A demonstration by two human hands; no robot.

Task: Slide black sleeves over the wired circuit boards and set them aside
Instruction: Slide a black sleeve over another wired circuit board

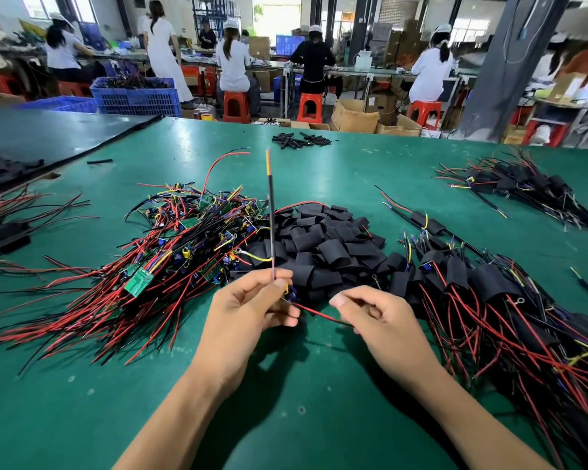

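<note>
My left hand point(248, 307) grips a wired circuit board, mostly hidden in its fingers, with a black cable point(271, 212) standing straight up from it. A red wire point(316, 313) runs from that hand to my right hand point(370, 315), which pinches it. Just beyond both hands lies a heap of loose black sleeves point(319, 245). To the left is a tangled pile of bare green boards with red and black wires point(170, 252). On the right lies a pile of sleeved boards point(489, 293).
The green table point(286, 395) carries another sleeved pile at the far right point(520, 188), a small bunch of black tubes at the back point(299, 140) and red-wired parts at the left edge point(11, 215). People sit at benches behind.
</note>
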